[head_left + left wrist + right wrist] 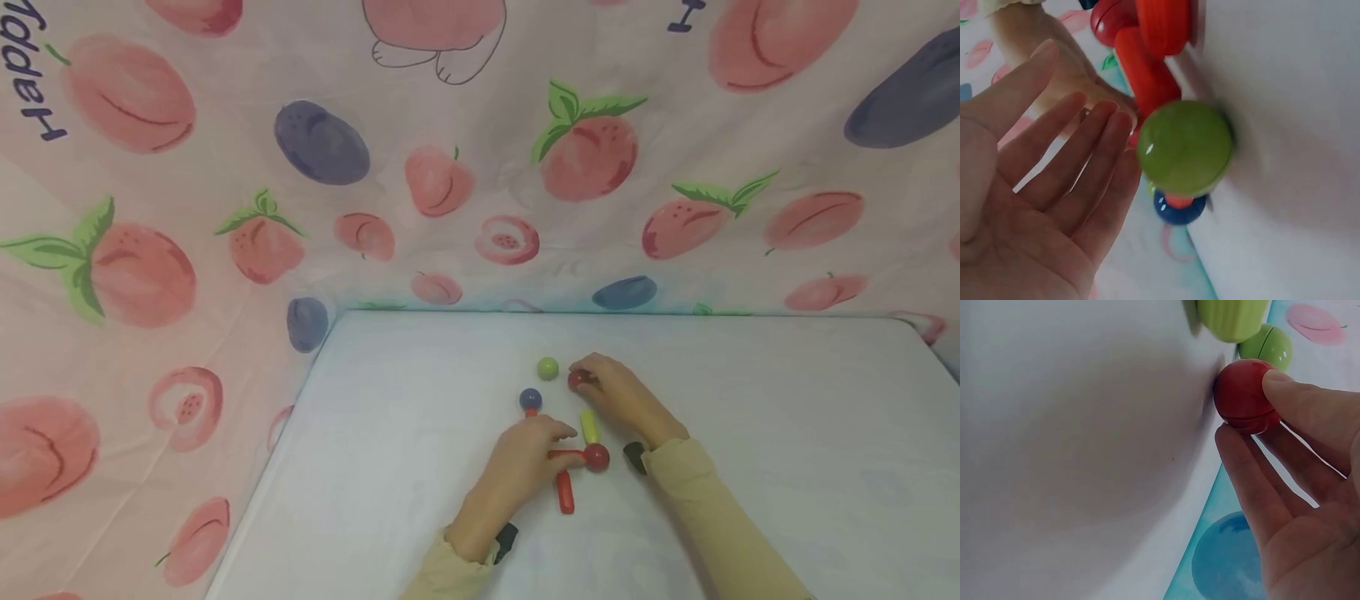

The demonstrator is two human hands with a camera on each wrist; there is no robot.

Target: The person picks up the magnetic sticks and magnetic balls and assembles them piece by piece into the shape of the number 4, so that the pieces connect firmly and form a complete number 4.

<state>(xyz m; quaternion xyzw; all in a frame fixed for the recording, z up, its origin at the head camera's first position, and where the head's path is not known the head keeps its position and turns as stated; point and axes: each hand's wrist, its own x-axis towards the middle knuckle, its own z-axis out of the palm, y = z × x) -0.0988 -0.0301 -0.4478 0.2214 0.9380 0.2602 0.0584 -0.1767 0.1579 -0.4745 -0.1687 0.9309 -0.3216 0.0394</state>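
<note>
My right hand pinches a red ball between thumb and fingers, low over the white table. Over a group of toy rods and balls hovers my left hand, its fingers extended and holding nothing. Beside those fingers is a green ball, which the hand hides in the head view. Another red ball sits at the end of a red rod group, partly covered by the left hand. A yellow-green rod points toward that ball. At the group's far end is a blue ball on a red rod.
A loose green ball lies left of the right hand's fingers. The white table meets a fruit-printed cloth along its back and left edges. Dark wrist straps show at both sleeves.
</note>
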